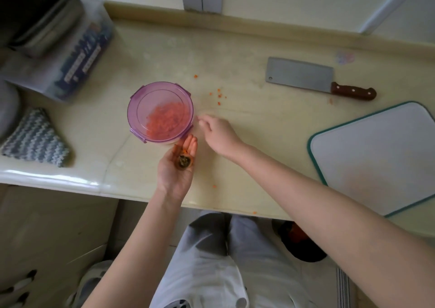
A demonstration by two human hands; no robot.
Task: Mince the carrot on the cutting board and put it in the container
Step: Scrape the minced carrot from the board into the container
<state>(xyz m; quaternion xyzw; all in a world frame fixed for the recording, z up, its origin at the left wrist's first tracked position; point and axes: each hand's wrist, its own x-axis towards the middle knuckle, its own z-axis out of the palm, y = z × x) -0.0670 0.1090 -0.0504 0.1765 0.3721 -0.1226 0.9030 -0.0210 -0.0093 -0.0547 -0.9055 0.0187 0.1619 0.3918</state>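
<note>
- A person stands at a pale yellow bench (259, 138), both bare forearms reaching in over it
- The left hand (175, 169) lies palm up with straight fingers just beside the near rim of a round purple container (134, 106), and cradles a carrot stub (184, 162) and a few orange crumbs
- Minced carrot (164, 120) fills part of the container's bottom, heaped toward its right side
- The right hand (217, 133) hangs knuckles up just right of the container, its fingers bent down to the bench; motion blur hides whether they pinch anything
- Stray carrot bits (219, 95) dot the bench beyond the right hand, between the container and a cleaver (300, 76) that lies flat with its brown handle pointing right
- The white, teal-edged cutting board (376, 157) sits at the right end of the bench, well apart from the container, one corner over the front edge
- A blue-grey knitted cloth (35, 140) and a clear plastic storage box (70, 56) occupy the left end
</note>
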